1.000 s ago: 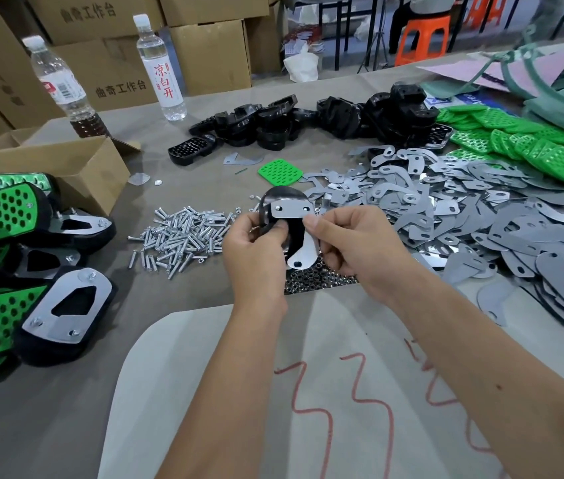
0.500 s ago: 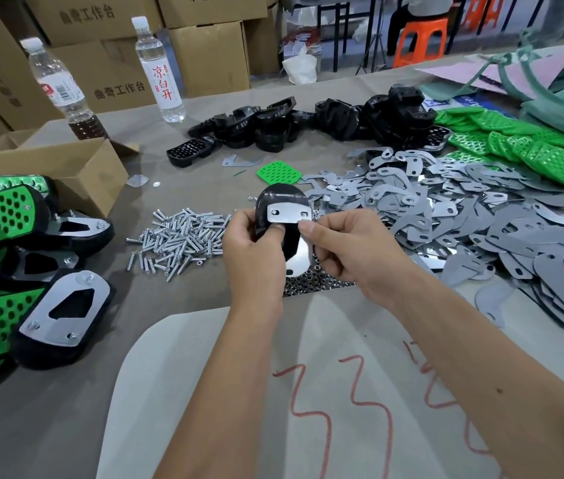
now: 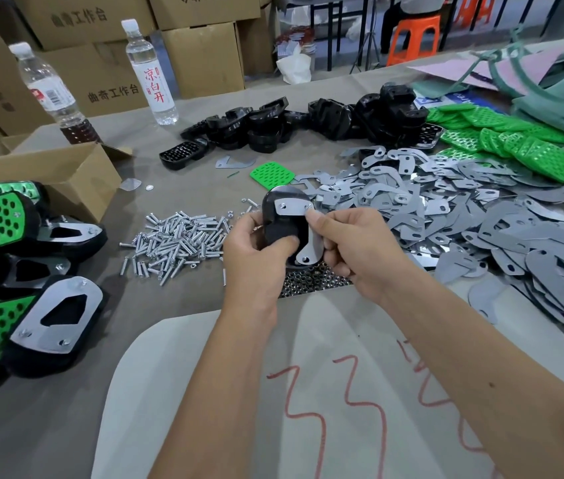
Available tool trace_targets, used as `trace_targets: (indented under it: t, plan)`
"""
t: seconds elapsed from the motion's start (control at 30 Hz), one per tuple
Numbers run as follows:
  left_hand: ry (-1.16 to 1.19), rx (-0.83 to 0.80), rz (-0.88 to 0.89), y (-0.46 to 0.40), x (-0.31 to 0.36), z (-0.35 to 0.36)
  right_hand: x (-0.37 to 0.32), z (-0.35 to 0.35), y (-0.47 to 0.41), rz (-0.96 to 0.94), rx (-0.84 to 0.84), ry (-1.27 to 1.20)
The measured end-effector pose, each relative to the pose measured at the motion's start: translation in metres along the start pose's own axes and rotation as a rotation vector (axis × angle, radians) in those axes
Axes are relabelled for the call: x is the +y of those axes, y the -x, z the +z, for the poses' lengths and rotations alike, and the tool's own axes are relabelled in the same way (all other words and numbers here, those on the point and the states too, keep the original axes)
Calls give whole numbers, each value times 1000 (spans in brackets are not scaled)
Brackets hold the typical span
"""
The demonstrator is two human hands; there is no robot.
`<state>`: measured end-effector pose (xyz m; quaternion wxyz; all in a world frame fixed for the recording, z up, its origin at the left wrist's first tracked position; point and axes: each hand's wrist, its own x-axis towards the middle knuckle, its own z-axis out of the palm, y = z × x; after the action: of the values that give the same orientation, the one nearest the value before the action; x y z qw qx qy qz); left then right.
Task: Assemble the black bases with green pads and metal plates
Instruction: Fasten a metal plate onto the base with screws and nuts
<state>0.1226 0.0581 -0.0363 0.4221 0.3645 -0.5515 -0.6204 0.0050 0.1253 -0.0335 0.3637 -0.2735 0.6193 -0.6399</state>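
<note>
My left hand (image 3: pixel 256 250) holds a black base (image 3: pixel 282 216) upright above the table, thumb pressed on its front. A curved metal plate (image 3: pixel 294 209) lies against the base, and my right hand (image 3: pixel 349 245) pinches that plate at its upper right corner. Loose black bases (image 3: pixel 308 122) are heaped at the back of the table. Green pads (image 3: pixel 515 143) pile up at the far right, and one single green pad (image 3: pixel 272 172) lies just beyond the held base. A big spread of metal plates (image 3: pixel 463 216) covers the table's right side.
A pile of screws (image 3: pixel 177 238) lies left of my hands; small nuts (image 3: pixel 311 281) sit under them. Finished assemblies (image 3: pixel 25 281) are stacked at the left by an open cardboard box (image 3: pixel 49 174). Two water bottles (image 3: pixel 151 74) stand behind. A white sheet (image 3: pixel 239 392) with red marks lies nearest me.
Both hands have tilted the base and plate slightly; my right fingers shifted to the plate's upper right corner, and the plate's lower end now shows beside my left thumb.
</note>
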Motion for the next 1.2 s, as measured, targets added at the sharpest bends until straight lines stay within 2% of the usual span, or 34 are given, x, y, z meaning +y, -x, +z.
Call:
trace_targets:
  t: [0.37,0.67,0.83,1.0,1.13,1.2]
  plan:
    - [67,-116,-48,4,4,-3,6,1,-2,-31,23,49]
    - [260,-149,-203,5,11,-5,10,4,-1,-161,69,134]
    - [285,-202,-212,8,13,-7,12,3,-1,-210,85,176]
    - [298,-195,-251,6,16,-9,9,-3,-4,-133,75,100]
    - [253,-259,-195,8,21,-11,1,-9,-1,-133,-162,-116]
    - [210,-228,-135,9,23,-9,-1,-8,2,-172,-189,-162]
